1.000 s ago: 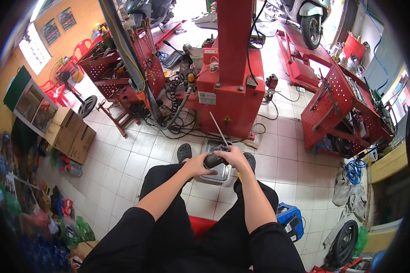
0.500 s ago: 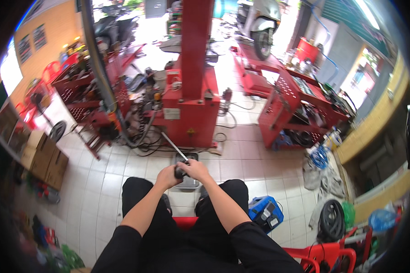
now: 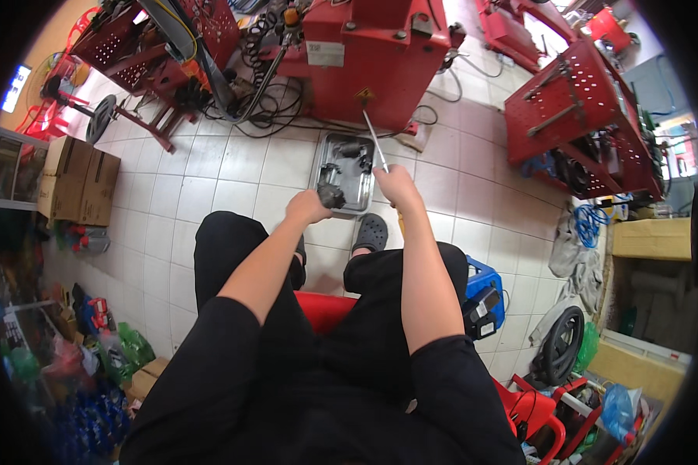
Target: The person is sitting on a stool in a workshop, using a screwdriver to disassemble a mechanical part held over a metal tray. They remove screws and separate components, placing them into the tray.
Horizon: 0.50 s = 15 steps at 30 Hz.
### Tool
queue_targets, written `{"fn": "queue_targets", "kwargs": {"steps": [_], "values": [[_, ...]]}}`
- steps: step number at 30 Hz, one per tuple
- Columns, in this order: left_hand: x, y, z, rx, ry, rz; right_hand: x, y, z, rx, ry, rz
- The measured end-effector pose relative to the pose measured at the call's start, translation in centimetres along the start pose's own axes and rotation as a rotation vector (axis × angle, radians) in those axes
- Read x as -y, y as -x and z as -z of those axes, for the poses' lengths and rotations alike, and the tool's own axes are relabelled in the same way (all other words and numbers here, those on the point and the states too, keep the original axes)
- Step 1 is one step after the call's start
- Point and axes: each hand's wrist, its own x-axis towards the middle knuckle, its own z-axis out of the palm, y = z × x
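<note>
My left hand (image 3: 308,207) is closed round a dark, greasy, lumpy metal part (image 3: 331,195), held over the near left corner of a metal tray (image 3: 355,184) on the floor. Several dark metal parts (image 3: 350,149) lie inside that tray. At the tray's right side my right hand (image 3: 396,187) grips what looks like a screwdriver (image 3: 375,139), its long thin shaft slanting away from me to the upper left. The fist hides most of its handle. The two hands are apart, one on either side of the tray.
A red machine base (image 3: 364,70) stands beyond the tray, with black cables (image 3: 265,116) around its left side. Red perforated carts (image 3: 582,116) flank it. Cardboard boxes (image 3: 77,178) stand at left. A blue case (image 3: 485,298) sits by my right knee, near a tyre (image 3: 562,345).
My hands, together on the dark part and screwdriver before, have separated: left keeps the part, right the screwdriver. The view has tipped down, showing more of the tray and my feet.
</note>
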Motion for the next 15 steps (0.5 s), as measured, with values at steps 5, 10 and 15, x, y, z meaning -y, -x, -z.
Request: {"fn": "queue_targets", "kwargs": {"steps": [5, 10, 15], "values": [[5.2, -10.5, -9.9, -0.094, 0.238, -0.039, 4.6, 1.3, 1.7, 0.259, -0.570, -0.133], [2.4, -16.2, -17.0, -0.143, 0.257, 0.151, 3.9, -0.1, 2.8, 0.157, -0.797, -0.253], [0.1, -18.8, -19.3, -0.185, 0.304, 0.252, 2.5, -2.7, 2.9, 0.164, -1.108, -0.413]]}}
